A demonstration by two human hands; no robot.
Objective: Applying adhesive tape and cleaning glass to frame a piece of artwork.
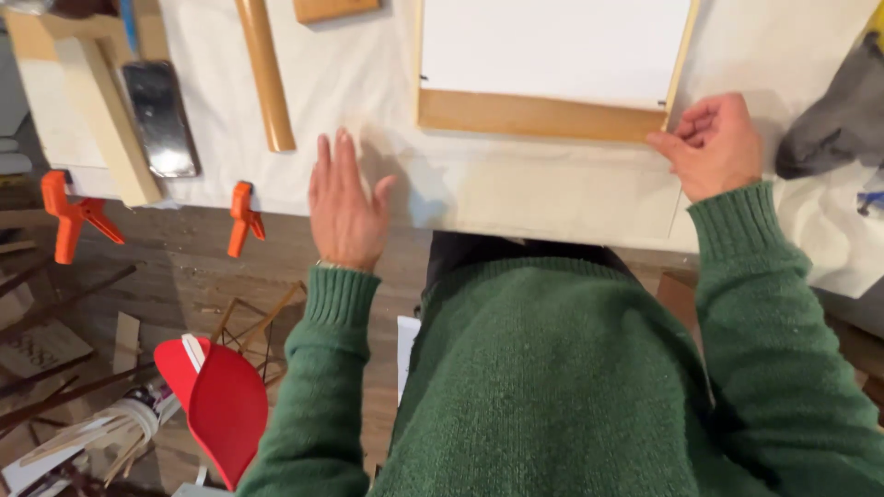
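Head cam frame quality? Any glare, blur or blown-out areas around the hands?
Head view: the white panel inside the wooden frame is nearly blown out, with no texture showing. Glare streaks the shiny dark flat object at upper left. The left hand looks slightly soft and casts a faint shadow on the cloth. The right hand, at the frame's corner, is sharper. The floor below is dimmer.

One head-worn camera looks steeply down from close above, facing forward over the wearer's green sweater. It takes in the table edge just beyond the chest, with floor beneath on the left. No second view shares the scene.
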